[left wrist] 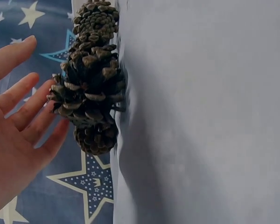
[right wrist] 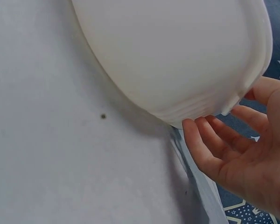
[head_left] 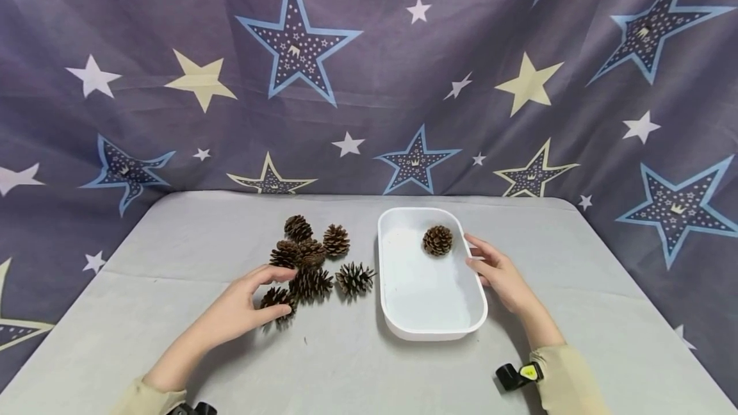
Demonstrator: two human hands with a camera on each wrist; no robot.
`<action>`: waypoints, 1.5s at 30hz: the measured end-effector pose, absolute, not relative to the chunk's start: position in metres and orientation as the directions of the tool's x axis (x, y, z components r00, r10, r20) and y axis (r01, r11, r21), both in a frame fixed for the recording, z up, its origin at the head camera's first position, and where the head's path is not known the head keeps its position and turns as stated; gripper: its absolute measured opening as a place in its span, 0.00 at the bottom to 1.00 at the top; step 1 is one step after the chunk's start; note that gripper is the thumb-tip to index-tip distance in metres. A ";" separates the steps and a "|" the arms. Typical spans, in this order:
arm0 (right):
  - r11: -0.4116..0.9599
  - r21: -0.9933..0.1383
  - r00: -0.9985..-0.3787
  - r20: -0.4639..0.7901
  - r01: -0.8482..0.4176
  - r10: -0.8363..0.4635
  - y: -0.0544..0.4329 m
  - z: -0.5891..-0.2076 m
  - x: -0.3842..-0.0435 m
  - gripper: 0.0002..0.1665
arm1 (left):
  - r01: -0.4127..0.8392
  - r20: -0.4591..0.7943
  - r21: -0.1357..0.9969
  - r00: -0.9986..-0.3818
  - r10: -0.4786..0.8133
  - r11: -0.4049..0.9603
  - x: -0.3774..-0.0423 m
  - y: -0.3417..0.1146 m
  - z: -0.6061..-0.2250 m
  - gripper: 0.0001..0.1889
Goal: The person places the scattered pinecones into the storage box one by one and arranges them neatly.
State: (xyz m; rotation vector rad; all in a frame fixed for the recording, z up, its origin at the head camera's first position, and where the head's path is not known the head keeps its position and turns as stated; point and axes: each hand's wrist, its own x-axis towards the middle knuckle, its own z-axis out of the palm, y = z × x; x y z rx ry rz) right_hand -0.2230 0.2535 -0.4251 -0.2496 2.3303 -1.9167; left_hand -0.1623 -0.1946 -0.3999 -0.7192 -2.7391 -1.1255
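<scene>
My left hand [head_left: 242,305] is at the near left edge of a group of brown pine cones. Its thumb and fingers are spread around the nearest pine cone [head_left: 279,305]; in the left wrist view the fingertips are beside a large pine cone [left wrist: 88,88], and whether they touch it I cannot tell. My right hand [head_left: 503,277] is at the right side of a white rectangular tub [head_left: 426,300]. Its relaxed fingers [right wrist: 203,142] touch the tub's outer wall, with the thumb near the rim. A single pine cone [head_left: 437,240] lies inside the tub, toward the far right.
Several more pine cones lie left of the tub, including a spiky pine cone [head_left: 354,279] close to its wall. A grey cloth [head_left: 173,242] covers the table. Behind it hangs a dark curtain [head_left: 369,82] printed with stars.
</scene>
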 end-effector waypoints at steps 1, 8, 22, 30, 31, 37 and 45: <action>0.187 -0.981 -0.980 0.016 -0.053 -0.198 0.253 -0.425 -0.223 0.32 | 0.462 0.259 0.636 -0.882 0.393 0.618 -0.162 -0.196 -0.400 0.27; 0.186 -0.981 -0.981 0.009 -0.046 -0.194 0.252 -0.426 -0.224 0.32 | 0.463 0.230 0.629 -0.878 0.419 0.624 -0.163 -0.201 -0.402 0.29; 0.185 -0.981 -0.977 0.011 -0.051 -0.212 0.253 -0.424 -0.221 0.33 | 0.447 0.192 0.661 -0.877 0.440 0.602 -0.166 -0.202 -0.404 0.30; 0.182 -0.982 -0.978 0.014 -0.052 -0.207 0.253 -0.424 -0.223 0.33 | 0.432 0.164 0.670 -0.880 0.447 0.604 -0.166 -0.202 -0.403 0.36; 0.181 -0.982 -0.978 0.015 -0.053 -0.207 0.253 -0.425 -0.223 0.33 | 0.429 0.160 0.672 -0.880 0.447 0.604 -0.166 -0.202 -0.403 0.36; 0.173 -0.983 -0.978 0.019 -0.056 -0.208 0.253 -0.424 -0.224 0.33 | 0.400 0.122 0.678 -0.889 0.442 0.617 -0.166 -0.202 -0.406 0.39; 0.174 -0.984 -0.977 0.009 -0.047 -0.213 0.253 -0.425 -0.223 0.33 | 0.392 0.103 0.675 -0.889 0.446 0.626 -0.164 -0.203 -0.407 0.41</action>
